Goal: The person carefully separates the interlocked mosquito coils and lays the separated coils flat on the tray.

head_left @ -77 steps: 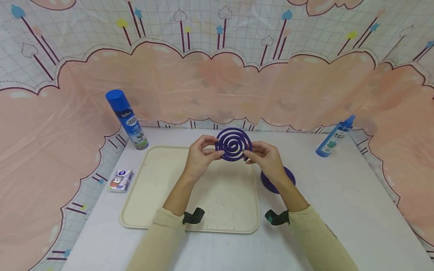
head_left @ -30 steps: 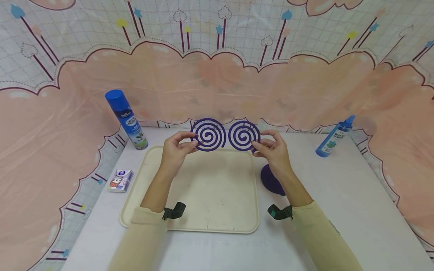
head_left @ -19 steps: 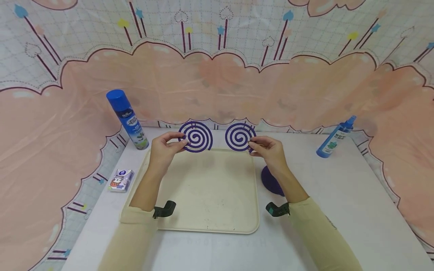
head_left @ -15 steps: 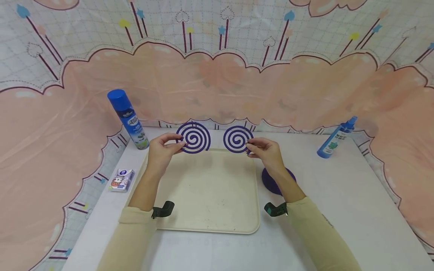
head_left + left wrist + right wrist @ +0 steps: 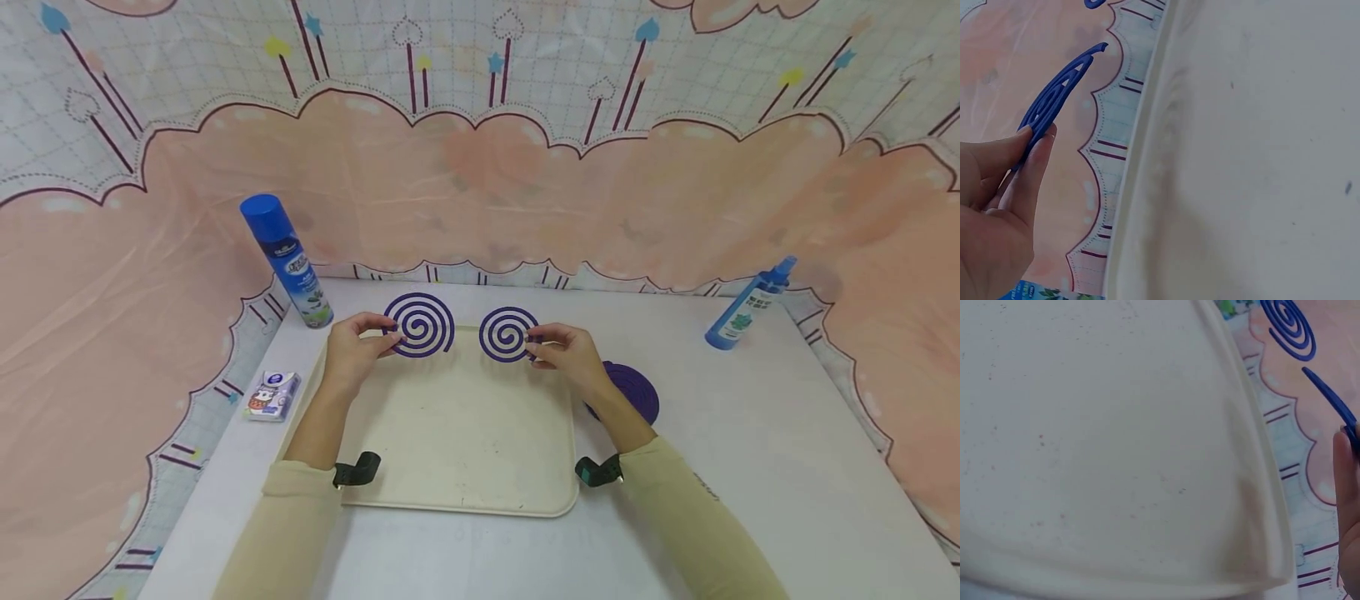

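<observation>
Two dark blue-purple mosquito coils are held up over the back part of a cream tray (image 5: 465, 505). My left hand (image 5: 351, 354) pinches the left coil (image 5: 417, 327) at its outer edge, thumb on the near side. The right coil (image 5: 509, 336) is pinched at its right edge by my right hand (image 5: 572, 358). A gap separates the two coils. In the left wrist view the left coil (image 5: 1054, 100) appears nearly edge-on between thumb and fingers. At the right wrist view's edge, the right hand (image 5: 1349, 487) is partly cut off, holding its coil (image 5: 1330, 394).
Another purple coil-shaped disc (image 5: 639, 390) lies right of the tray, partly behind my right forearm. A blue spray can (image 5: 288, 267) stands at the back left, with a tissue packet (image 5: 272, 396) nearer. A blue spray bottle (image 5: 750, 307) stands at the back right.
The coils overlapped as one between both hands, then came apart, my left hand moving left with one. Since then both hands have lowered, the right drifting left.
</observation>
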`<state>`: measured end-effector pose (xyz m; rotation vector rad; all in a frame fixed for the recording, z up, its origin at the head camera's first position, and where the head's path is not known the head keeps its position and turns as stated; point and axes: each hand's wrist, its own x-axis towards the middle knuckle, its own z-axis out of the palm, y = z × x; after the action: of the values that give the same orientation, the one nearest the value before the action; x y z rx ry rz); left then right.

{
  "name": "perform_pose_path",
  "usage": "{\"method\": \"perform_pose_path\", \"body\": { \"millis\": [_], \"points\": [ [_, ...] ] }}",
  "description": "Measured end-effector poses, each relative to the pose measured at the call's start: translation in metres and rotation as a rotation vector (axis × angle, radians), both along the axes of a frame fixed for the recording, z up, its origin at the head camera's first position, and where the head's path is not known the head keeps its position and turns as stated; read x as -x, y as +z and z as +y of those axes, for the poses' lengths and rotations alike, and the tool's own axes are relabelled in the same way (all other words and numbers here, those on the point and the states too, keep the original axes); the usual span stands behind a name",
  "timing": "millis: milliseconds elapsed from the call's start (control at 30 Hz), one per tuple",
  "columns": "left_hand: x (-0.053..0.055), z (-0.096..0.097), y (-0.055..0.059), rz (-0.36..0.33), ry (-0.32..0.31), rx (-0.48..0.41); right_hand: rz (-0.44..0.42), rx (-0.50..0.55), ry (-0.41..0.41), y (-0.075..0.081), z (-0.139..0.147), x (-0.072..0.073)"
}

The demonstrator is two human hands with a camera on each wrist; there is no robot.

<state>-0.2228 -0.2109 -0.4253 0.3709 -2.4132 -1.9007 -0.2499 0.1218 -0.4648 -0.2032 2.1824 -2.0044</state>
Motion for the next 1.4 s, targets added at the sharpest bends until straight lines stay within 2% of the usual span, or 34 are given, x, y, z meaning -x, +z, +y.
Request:
{"method": "perform_pose_path", "body": {
  "millis": [233, 467, 667, 800, 867, 967, 1067, 1333, 1400],
  "points": [
    [0.002, -0.009, -0.019, -0.002, -0.002, 0.08, -0.054, -0.092, 0.037, -0.014, -0.013, 0.005],
    [0.004, -0.018, -0.036, -0.083, -0.034, 0.162, -0.112, -0.161, 0.051, -0.027, -0.024, 0.006],
    [0.005, -0.021, -0.045, -0.108, -0.063, 0.193, -0.032, -0.297, 0.039, -0.033, -0.027, 0.005],
    [0.005, -0.021, -0.048, -0.12, -0.071, 0.225, -0.007, -0.34, 0.04, -0.035, -0.027, 0.006],
    [0.004, -0.021, -0.049, -0.112, -0.079, 0.286, -0.002, -0.355, 0.042, -0.036, -0.028, 0.007],
    [0.003, -0.021, -0.052, -0.08, -0.09, 0.424, 0.026, -0.404, 0.05, -0.037, -0.027, 0.007],
    [0.002, -0.022, -0.054, -0.056, -0.089, 0.512, 0.05, -0.443, 0.057, -0.037, -0.026, 0.006],
    [0.002, -0.022, -0.058, -0.031, -0.094, 0.556, 0.169, -0.568, 0.036, -0.035, -0.027, 0.005],
    [0.002, -0.021, -0.058, -0.027, -0.095, 0.561, 0.168, -0.573, 0.028, -0.034, -0.027, 0.004]
  ]
}}
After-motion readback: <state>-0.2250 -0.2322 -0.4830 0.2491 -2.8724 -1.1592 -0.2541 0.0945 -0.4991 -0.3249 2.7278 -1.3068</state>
